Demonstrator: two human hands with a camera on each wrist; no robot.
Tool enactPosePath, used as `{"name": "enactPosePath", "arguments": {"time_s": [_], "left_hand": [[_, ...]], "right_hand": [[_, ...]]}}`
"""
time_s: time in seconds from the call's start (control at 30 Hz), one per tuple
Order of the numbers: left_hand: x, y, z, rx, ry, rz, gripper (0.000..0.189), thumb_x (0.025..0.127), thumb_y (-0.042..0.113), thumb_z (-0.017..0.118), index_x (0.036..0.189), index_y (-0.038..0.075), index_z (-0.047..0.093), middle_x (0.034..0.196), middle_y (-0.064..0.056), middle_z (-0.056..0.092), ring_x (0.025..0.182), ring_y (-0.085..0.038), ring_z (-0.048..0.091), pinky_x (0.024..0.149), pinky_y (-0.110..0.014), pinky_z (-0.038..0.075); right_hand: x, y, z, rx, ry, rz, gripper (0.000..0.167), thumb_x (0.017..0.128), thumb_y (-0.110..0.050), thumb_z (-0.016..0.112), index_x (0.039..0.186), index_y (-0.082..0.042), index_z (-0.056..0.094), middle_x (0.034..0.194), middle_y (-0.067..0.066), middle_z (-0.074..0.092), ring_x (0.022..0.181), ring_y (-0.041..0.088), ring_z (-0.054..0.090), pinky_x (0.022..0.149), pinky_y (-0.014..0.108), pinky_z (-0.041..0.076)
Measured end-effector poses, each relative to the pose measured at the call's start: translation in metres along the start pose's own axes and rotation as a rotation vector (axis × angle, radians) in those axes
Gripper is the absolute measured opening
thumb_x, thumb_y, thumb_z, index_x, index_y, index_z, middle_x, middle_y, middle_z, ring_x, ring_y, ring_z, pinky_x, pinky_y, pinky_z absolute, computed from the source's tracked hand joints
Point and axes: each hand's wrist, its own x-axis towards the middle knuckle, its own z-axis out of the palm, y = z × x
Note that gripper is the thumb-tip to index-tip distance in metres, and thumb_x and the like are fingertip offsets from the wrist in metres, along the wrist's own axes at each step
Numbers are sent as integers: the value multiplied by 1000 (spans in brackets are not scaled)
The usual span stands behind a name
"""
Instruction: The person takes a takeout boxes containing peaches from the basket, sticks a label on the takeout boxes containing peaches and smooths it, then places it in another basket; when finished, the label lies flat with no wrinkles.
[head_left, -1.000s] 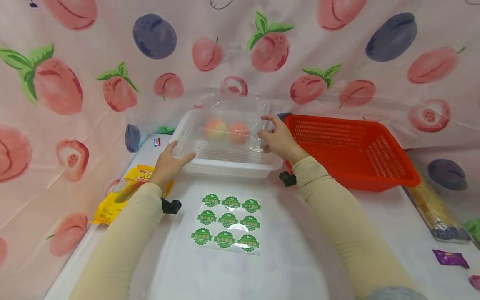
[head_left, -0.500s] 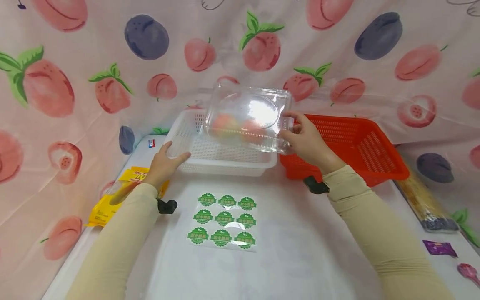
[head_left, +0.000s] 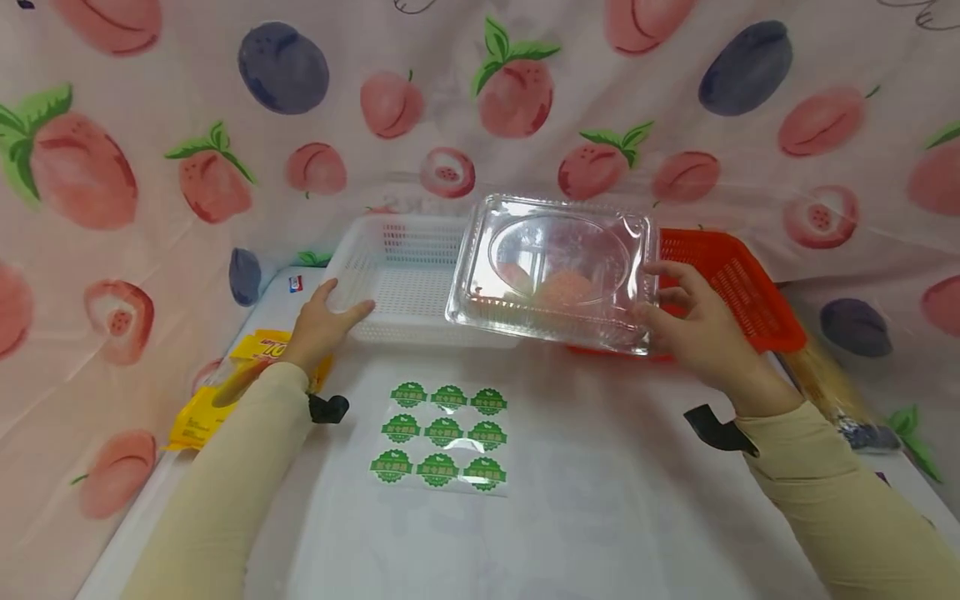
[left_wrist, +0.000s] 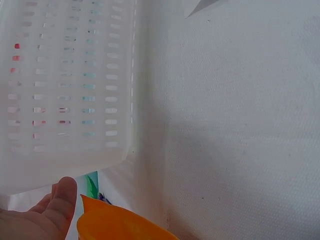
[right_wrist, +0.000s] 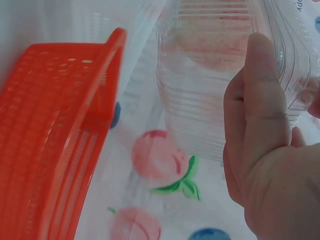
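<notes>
My right hand (head_left: 705, 333) pinches the right side of a clear plastic clamshell box (head_left: 551, 321), thumb on one face and fingers round the edge. Inside it, red and yellow round fruit (head_left: 566, 290) shows blurrily through the lid. The box is lifted, its lid tilted toward me, in front of both baskets. In the right wrist view, fingers (right_wrist: 262, 100) lie along its ridged wall. My left hand (head_left: 318, 325) is at the front left corner of the white basket (head_left: 442, 329), fingers and thumb spread against its rim. No contents show in the visible part of that basket.
A red basket (head_left: 738, 292) stands at the right, partly behind the box. Green round stickers on a sheet (head_left: 442, 433) lie on the white table (head_left: 585, 492). At the left is a yellow packet (head_left: 202, 412); long bagged food (head_left: 832, 392) lies at the right.
My right hand has lifted the fruit box out of the white basket and carried it right and toward me. My left hand has stayed at the basket's corner.
</notes>
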Motion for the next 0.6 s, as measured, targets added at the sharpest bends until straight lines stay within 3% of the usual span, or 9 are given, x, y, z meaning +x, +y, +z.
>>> {"name": "enactPosePath", "arguments": {"time_s": [0.17,0.37,0.6], "left_hand": [[0,0,-1,12,4,-9,113,80,78,59,163,25,3,166,-17,6,148,-47,11,110,-72,16],[-1,-3,-3,18,14,-16,114,79,79,60,163,27,2,167,-16,4,147,-48,11,108,-73,17],[-3,-4,-7,32,4,-3,110,84,75,58,163,24,1,166,-17,3,147,-48,11,108,-74,16]], "right_hand": [[-25,16,-13,-29,-3,17,55,102,-20,60,148,-11,31,133,25,46,98,29,61,68,33,60],[-48,37,-22,17,-31,28,45,102,-17,59,140,-16,35,130,27,46,89,16,66,66,37,61],[-72,60,-31,-19,-46,31,38,104,-15,54,138,-17,37,123,25,50,82,20,68,64,36,60]]}}
